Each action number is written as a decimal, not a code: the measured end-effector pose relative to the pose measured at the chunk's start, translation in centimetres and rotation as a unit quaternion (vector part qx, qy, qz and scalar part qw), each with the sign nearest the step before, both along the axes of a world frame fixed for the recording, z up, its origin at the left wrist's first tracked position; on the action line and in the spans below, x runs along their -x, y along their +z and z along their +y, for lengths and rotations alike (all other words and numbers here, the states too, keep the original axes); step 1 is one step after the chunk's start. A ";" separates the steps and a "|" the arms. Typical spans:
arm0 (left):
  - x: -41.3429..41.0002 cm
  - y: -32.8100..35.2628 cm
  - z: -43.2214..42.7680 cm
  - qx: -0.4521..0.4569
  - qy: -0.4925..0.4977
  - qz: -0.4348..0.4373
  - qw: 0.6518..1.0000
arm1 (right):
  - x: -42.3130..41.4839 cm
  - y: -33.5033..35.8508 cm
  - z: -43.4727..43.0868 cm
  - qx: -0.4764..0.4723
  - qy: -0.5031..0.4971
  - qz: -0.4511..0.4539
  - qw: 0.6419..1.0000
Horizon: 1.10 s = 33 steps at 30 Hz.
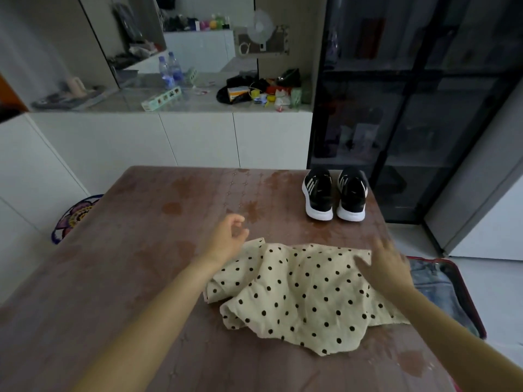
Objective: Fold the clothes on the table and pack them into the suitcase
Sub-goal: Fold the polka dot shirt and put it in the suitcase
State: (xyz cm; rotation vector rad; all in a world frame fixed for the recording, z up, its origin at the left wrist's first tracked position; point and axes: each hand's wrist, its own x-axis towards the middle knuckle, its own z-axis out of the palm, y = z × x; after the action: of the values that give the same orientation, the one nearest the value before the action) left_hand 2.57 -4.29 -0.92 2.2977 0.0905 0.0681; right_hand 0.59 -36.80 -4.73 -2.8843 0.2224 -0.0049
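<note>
- The spotted blouse [297,295] lies crumpled on the near half of the counter [113,278], unfolded, with its right edge close to the counter's side.
- The left hand [229,236] hovers over the blouse's far left corner. Its fingers [238,219] are loosely curled and hold nothing.
- The right hand [387,264] is blurred above the blouse's right edge, fingers straight and apart. I cannot tell whether it touches the cloth.
- The step looks like the start of folding. The next move calls for pinching two corners and spreading the blouse flat.
- The suitcase [469,295] lies open beside the counter on the right, below its edge, with jeans [433,284] already inside.
- A pair of shoes [335,193] stands at the far right corner, well apart from the blouse, so nothing blocks the fold.
- Bottles [169,70] and clutter sit on the cabinets behind.
</note>
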 end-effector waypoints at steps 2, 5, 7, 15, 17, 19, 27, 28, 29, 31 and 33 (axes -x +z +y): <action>2.0 -1.8 -0.8 -0.066 -0.072 0.006 0.995 | 1.9 -1.3 1.5 0.024 0.111 0.011 0.993; 5.2 -5.5 -1.7 -0.245 -0.221 0.017 0.944 | 5.2 -4.2 3.7 0.082 0.235 0.049 0.967; 6.8 -8.0 -1.7 -0.372 -0.309 0.026 0.875 | 6.9 -6.5 4.3 0.122 0.294 0.076 0.945; 4.4 -8.3 -0.8 -0.347 -0.207 -0.042 0.914 | 5.8 -5.5 2.4 0.137 0.270 -0.020 0.953; 3.2 -6.5 -0.9 -0.235 -0.147 -0.033 0.960 | 4.8 -3.6 1.5 0.065 0.191 -0.034 0.979; 2.3 -4.2 -1.6 -0.120 -0.117 -0.020 0.986 | 3.2 -1.2 1.0 -0.005 0.097 -0.058 0.994; -0.7 4.3 -2.7 -0.070 -0.241 0.063 0.966 | -0.4 7.8 -0.2 -0.184 0.051 -0.070 0.979; -0.9 5.1 -2.4 -0.126 -0.261 0.077 0.954 | -0.3 8.8 -0.5 -0.166 0.064 -0.060 0.982; -1.0 5.7 -2.1 -0.197 -0.279 0.074 0.937 | -0.1 9.6 -0.7 -0.130 0.079 -0.047 0.987; -1.6 6.8 -1.4 -0.309 -0.283 0.049 0.907 | -0.1 10.7 -1.3 -0.001 0.128 -0.043 0.991; -2.2 7.6 -0.5 -0.321 -0.245 0.031 0.914 | -0.5 11.2 -1.9 0.121 0.165 -0.056 0.977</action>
State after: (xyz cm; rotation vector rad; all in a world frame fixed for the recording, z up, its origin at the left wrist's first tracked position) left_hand 4.78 -4.82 6.65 2.9028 -0.5571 -0.2738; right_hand 1.08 -38.65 6.48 -3.1111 -0.2998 -0.1433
